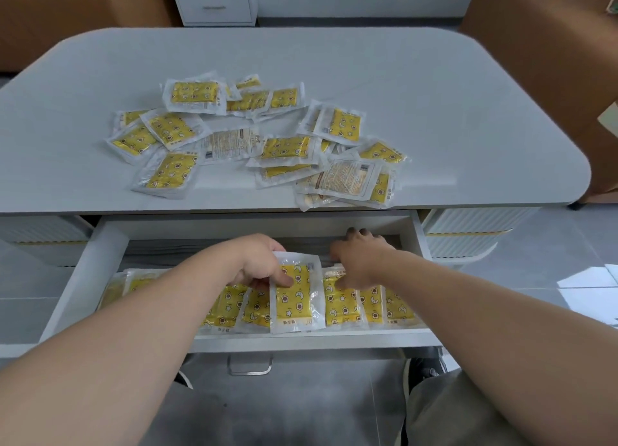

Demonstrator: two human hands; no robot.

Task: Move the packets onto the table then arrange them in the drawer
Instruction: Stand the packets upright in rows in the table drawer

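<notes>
1. Left hand (264, 268) pinches one yellow packet (296, 298) by its top, thumb on its face, standing in the drawer (83, 271).
2. Our right hand (361, 261) rests spread on the row (347, 306) beside it, gripping nothing we can see.
3. We judge arranging is underway: seat this packet, then fetch from the pile (254, 137) on the table (434, 94).
4. Packets look flat, clear-edged, star-printed.
</notes>
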